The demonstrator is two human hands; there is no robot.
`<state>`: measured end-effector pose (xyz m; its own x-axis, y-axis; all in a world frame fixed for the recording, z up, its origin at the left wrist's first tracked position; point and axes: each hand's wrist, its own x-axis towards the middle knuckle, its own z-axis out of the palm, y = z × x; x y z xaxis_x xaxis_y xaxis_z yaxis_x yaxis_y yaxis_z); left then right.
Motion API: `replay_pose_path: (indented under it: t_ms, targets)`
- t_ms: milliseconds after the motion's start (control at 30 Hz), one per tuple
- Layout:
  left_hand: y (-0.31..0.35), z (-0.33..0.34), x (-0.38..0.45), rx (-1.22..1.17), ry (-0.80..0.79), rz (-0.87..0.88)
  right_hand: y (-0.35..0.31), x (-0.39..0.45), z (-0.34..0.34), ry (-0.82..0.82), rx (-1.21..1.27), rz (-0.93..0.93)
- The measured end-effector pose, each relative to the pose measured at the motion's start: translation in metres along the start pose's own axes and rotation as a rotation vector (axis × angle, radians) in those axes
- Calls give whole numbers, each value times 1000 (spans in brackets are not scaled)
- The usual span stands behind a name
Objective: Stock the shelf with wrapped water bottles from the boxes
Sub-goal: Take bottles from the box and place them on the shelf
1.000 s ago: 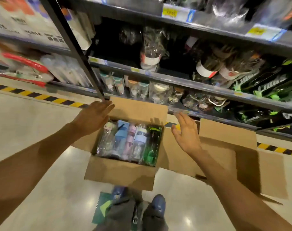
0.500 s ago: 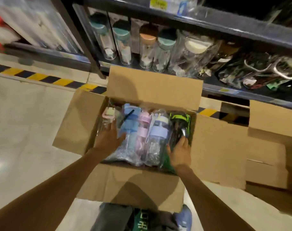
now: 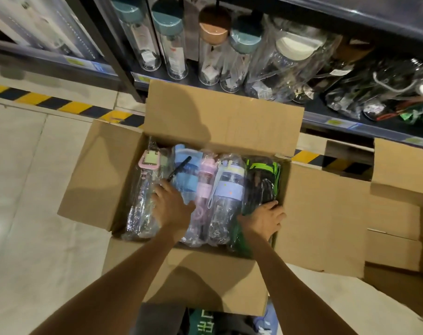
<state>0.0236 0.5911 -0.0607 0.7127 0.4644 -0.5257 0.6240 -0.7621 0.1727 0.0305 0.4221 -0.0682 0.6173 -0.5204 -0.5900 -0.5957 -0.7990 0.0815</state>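
Observation:
An open cardboard box (image 3: 181, 274) stands on the floor in front of the bottom shelf (image 3: 336, 120). Several plastic-wrapped water bottles lie side by side in it: a clear one with a pink lid (image 3: 146, 182), a blue one (image 3: 188, 175), a pink one (image 3: 205, 180), a lavender one (image 3: 229, 187) and a black and green one (image 3: 261, 177). My left hand (image 3: 172, 206) reaches in and grips the lower part of the blue bottle. My right hand (image 3: 263, 218) curls its fingers over the base of the black and green bottle.
Tall clear bottles with teal and copper caps (image 3: 172, 44) stand on the bottom shelf behind the box, with wrapped bottles (image 3: 290, 56) to their right. A dark shelf post (image 3: 104, 44) rises at left. A second open box (image 3: 399, 189) sits at right. Yellow-black tape (image 3: 60, 106) marks the floor.
My head has dropped closer to the box. Both hands went from hovering above the flaps down into the box and onto the bottles.

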Motion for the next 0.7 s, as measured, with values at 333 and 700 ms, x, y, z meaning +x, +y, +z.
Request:
replay_pose_path:
  t_ms: [333, 700]
  targets:
    - [-2, 13, -5, -170, -46, -145, 7, -5, 4, -3, 162, 2]
    - [0, 22, 10, -383, -257, -315, 11, 18, 1, -196, 402, 74]
